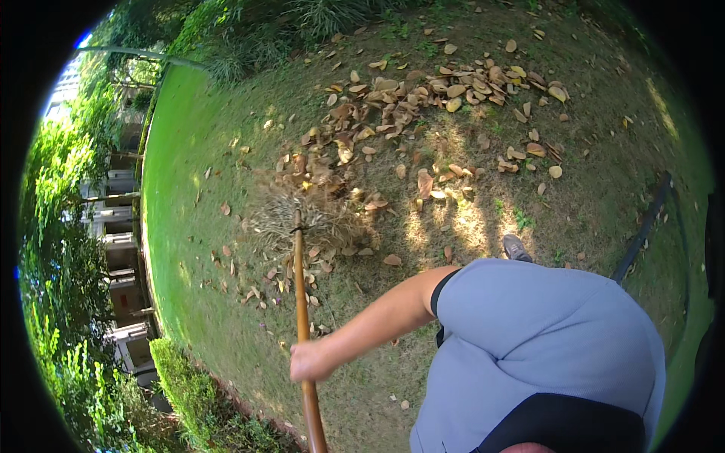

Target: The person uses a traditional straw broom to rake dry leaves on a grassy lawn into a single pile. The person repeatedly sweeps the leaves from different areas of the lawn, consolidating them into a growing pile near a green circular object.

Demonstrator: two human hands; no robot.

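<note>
My right hand [310, 360] is closed around the wooden handle [302, 294] of a broom with a stiff, grey-tan fibre head [283, 215]. The arm reaches across from a grey sleeve with a black cuff. Below my fist the handle runs out of the picture. The broom head rests among dry leaves [325, 170], and its bristles and the leaves around them are blurred. A heap of brown and yellow fallen leaves [396, 102] stretches from there towards the upper right. My left hand is out of view.
Thin lawn [226, 170] spreads around the leaves, with bare soil patches. Grassy shrubs [249, 51] border the top; a clipped hedge [181, 385] lies lower left. Trees and a building [119, 226] stand beyond. My shoe [514, 247] shows beside a sunlit patch. A dark strip [643, 226] lies right.
</note>
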